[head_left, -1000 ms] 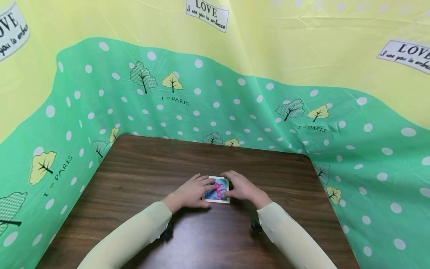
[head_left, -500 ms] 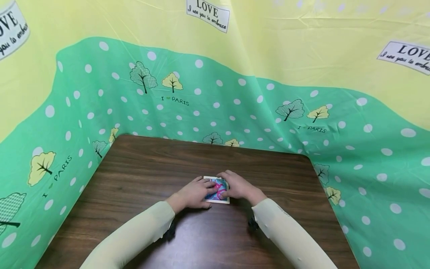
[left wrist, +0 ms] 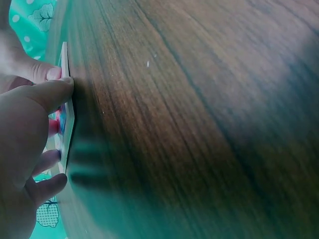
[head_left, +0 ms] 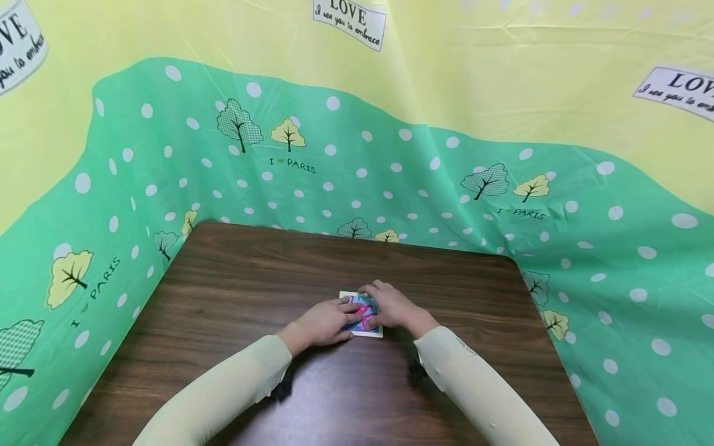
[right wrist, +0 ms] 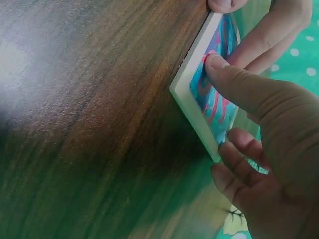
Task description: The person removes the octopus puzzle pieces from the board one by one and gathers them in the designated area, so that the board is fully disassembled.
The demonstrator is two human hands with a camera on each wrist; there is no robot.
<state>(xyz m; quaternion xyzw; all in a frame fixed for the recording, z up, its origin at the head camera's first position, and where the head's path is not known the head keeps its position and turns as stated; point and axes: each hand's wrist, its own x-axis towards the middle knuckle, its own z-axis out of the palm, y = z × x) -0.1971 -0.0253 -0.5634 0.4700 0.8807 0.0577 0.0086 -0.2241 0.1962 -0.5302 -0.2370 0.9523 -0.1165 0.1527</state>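
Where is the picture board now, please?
In the head view, the picture board lies on the table below centre, between the left hand and right hand.

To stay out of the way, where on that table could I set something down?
The dark brown wooden table is bare between the green dotted cloth and the square pink-and-blue picture board, and outside both cream fabric sleeves. It's crowded at the board, under both hands.

Counter (head_left: pixel 251 266): dark brown wood grain, far corners rounded. Lying on it: pale-edged pink-and-blue picture board (right wrist: pixel 214 112).
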